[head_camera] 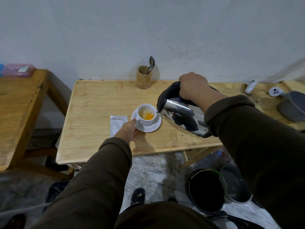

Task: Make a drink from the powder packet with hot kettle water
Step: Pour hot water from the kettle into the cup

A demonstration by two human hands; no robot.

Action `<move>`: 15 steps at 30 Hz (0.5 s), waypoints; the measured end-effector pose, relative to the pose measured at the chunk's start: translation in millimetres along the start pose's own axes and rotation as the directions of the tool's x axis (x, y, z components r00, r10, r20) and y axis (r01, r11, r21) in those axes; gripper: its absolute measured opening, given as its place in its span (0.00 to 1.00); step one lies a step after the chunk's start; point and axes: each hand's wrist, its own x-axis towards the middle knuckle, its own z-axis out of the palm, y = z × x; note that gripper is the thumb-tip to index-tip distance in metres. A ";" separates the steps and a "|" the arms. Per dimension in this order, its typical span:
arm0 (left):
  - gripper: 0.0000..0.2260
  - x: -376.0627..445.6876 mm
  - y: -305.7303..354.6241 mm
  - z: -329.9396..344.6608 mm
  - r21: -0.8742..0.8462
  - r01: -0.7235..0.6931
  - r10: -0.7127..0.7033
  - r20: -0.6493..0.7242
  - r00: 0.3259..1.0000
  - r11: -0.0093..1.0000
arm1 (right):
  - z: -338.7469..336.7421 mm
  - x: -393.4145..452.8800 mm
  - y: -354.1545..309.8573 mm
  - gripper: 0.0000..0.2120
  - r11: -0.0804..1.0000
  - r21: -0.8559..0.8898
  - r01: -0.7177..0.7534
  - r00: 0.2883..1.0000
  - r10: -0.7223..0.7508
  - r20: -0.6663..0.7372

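Steel kettle (181, 118): right of centre frame, tipped toward the cup so its spout sits just over the rim; a thin stream runs into the cup.
Right hand (192, 85): fingers wrapped tight round the black handle at the top, which gives control over the tilt.
Cup (146, 115): white, centre frame, standing on a white saucer (154, 127); orange liquid and undissolved powder show in the bottom, so filling looks barely begun.
Left hand (130, 129): fingers pinching the saucer's near-left edge, probably to keep the cup from sliding under the pour.
Packet (118, 123): silver, flat on the wooden table (92, 104) just left of the saucer, apparently emptied.
Spoon (151, 64): upright in a wooden holder (143, 78) at the table's far edge, likely for stirring.
Risk: hot water splashing near the left fingers.
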 end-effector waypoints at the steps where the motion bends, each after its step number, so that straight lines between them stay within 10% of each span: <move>1: 0.22 -0.4 0.0 0.2 0.003 -0.005 0.005 0.001 1.000 1.000 | 0.1 0.2 -0.2 0.13 1.000 -0.003 0.002 1.000 -0.002 0.000; 15: 0.22 6.6 -1.7 -0.4 -0.016 -0.028 0.028 -0.010 1.000 0.999 | -1.5 2.9 -2.1 0.13 0.999 -0.031 0.039 0.998 -0.041 -0.037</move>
